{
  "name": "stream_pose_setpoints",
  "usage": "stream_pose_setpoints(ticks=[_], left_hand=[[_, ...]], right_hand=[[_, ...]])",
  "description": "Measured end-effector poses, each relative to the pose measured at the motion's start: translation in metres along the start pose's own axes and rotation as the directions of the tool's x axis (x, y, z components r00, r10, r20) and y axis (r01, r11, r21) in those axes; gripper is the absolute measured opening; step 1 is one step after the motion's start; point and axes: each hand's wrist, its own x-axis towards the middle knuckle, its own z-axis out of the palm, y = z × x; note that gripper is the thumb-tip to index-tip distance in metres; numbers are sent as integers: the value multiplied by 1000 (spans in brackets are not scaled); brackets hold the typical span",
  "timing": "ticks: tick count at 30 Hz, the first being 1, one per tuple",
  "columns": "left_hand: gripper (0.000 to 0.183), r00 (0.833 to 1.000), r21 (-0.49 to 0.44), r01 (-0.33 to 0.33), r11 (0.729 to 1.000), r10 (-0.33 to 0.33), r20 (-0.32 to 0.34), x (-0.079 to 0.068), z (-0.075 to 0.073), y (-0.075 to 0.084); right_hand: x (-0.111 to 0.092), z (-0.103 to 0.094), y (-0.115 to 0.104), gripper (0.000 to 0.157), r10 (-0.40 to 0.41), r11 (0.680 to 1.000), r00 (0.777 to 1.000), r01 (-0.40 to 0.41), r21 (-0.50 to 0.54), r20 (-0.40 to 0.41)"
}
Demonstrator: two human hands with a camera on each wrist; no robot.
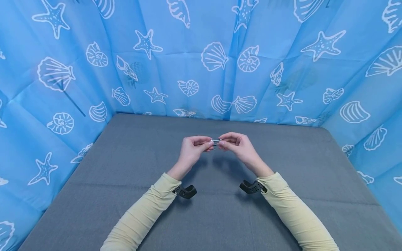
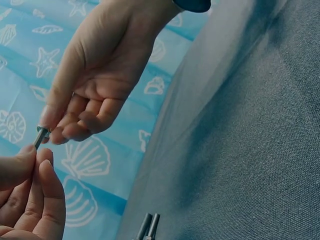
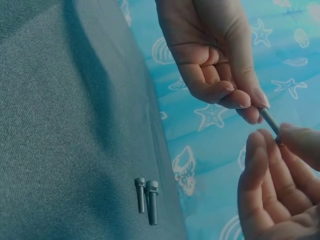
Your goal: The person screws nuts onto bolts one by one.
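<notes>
Between my two hands, a metal bolt point(image 1: 216, 140) with a threaded shaft is held level above the grey table. My left hand point(image 1: 194, 148) pinches one end of it between thumb and fingertips. At the other end my right hand point(image 1: 237, 146) pinches it too, where a small nut-like ring point(image 2: 44, 131) shows under the fingertips in the left wrist view. Fingers cover much of both ends. Below the hands, two more bolts lie side by side; the right wrist view shows a thicker bolt point(image 3: 152, 202) and a thinner bolt point(image 3: 141, 195).
Grey cloth covers the table point(image 1: 132, 157). A blue curtain point(image 1: 188, 62) printed with white shells and starfish stands around its back and sides. Black straps point(image 1: 185, 191) sit at both wrists, below pale yellow sleeves point(image 1: 147, 205).
</notes>
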Motion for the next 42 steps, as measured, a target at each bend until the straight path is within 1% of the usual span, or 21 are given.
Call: stream_pose_setpoints(ticks=[4,6,8,12,15,19,22,26,28,30,33,36,39,42], left_hand=[[21,1000,17,-2,1000,2,2,0,0,-1],[19,1000,17,1,1000,-1,-2,-1,0,-1],[17,1000,16,0,1000,0,-4,-1,0,-1],[15,1000,12,-5,1000,5,-3,-1,1,0],[15,1000,11,-5,1000,4,2,-1,1,0],[17,1000,11,4,1000,-4,6,-1,1,1],[18,1000,6,13,1000,-13,5,-2,1,1],[19,1000,-3,22,1000,-22,3,-2,0,2],[19,1000,-8,23,1000,-23,2,-2,1,2],[20,1000,-10,22,1000,-22,5,-2,1,2],[19,1000,-7,17,1000,-17,10,-1,3,1],[21,1000,-2,15,1000,-15,13,0,5,1],[21,1000,-2,24,1000,-24,11,0,5,2],[19,999,-3,32,999,-32,10,0,4,2]], right_hand=[[0,1,-2,35,65,997,998,-65,-45,3],[-1,1,-2,34,85,996,996,-84,-25,13],[-2,0,-1,30,75,997,997,-75,19,23],[-3,-1,0,28,13,997,1000,-15,73,23],[-3,-1,-1,23,1,1000,1000,-1,30,8],[-2,0,-3,27,42,998,999,-41,-40,9],[-2,-1,-2,27,57,998,998,-57,-8,19],[-3,-3,-1,29,20,999,1000,-21,43,13],[-3,-3,-1,27,5,1000,1000,-5,29,3],[-3,-2,-2,24,7,1000,1000,-7,-5,-15],[-2,-2,-3,27,41,998,999,-42,-40,-27],[-3,-2,-4,29,60,998,998,-60,-29,-15],[-4,-2,-3,30,30,999,1000,-30,19,1],[-5,-3,-2,30,-5,999,1000,5,34,-2]])
